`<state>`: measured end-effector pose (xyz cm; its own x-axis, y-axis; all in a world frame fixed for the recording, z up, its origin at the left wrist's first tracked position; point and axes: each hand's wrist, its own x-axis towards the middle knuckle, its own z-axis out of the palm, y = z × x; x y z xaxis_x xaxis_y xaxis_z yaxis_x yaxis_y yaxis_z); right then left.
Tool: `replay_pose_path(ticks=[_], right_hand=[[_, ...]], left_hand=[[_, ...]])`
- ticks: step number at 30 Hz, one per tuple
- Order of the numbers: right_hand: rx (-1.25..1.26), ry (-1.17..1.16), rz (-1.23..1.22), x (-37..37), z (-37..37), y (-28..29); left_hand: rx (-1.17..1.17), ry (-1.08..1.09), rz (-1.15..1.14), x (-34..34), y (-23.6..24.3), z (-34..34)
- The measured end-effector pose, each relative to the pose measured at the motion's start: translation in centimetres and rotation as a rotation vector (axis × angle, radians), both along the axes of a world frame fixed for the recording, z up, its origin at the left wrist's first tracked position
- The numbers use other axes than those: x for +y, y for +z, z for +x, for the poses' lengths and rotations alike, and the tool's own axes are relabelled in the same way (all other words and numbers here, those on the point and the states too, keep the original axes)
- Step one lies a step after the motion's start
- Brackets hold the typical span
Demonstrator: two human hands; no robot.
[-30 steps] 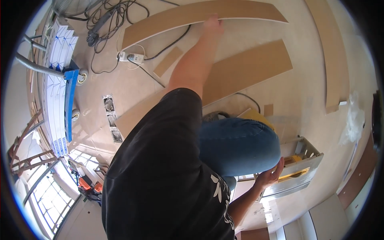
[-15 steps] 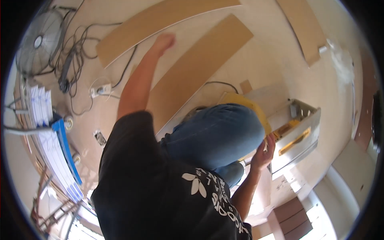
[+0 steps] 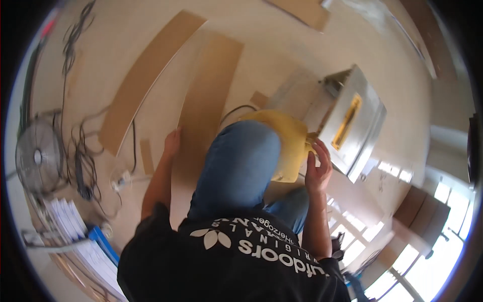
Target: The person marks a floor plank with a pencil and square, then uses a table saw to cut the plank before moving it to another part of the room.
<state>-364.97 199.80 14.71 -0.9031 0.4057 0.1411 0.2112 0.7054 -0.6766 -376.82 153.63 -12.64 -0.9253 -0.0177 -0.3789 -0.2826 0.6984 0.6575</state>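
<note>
My left hand (image 3: 172, 142) is at the left edge of a long brown board (image 3: 211, 70) on the floor; its blurred fingers do not show whether they grip it. My right hand (image 3: 318, 166) has bent, parted fingers beside the edge of a yellow plastic stool-like piece (image 3: 289, 146), which is partly hidden by my raised knee (image 3: 234, 161). Right of them is a silver metal machine, apparently a table saw (image 3: 352, 141), with a yellow slotted insert (image 3: 347, 121). A second, slightly bowed board (image 3: 146, 75) lies left of the first.
At the left are a floor fan (image 3: 37, 156), tangled cables (image 3: 85, 166), a white power strip (image 3: 122, 180), a small brown strip (image 3: 147, 156) and a blue-framed trolley (image 3: 103, 244) with white panels. Another board (image 3: 302, 12) lies at the top.
The view has swung right. My left arm has drawn back from the far bowed board to the nearer board. My right hand stays near the yellow piece; more of that piece shows.
</note>
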Motion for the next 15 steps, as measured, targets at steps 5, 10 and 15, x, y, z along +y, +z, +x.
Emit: replay_pose_path(ticks=[5,10,15], right_hand=[[-0.011,-0.023,-0.084,1.9,2.6,1.0],[0.080,-0.292,-0.149,4.0,5.9,1.0],[-0.072,-0.544,-0.065,7.4,6.4,-1.1]], left_hand=[[0.384,-0.181,-0.325,0.6,3.5,-0.1],[0.105,0.127,-0.337,0.1,16.9,-9.5],[0.329,0.199,0.178,0.5,29.8,-17.6]])
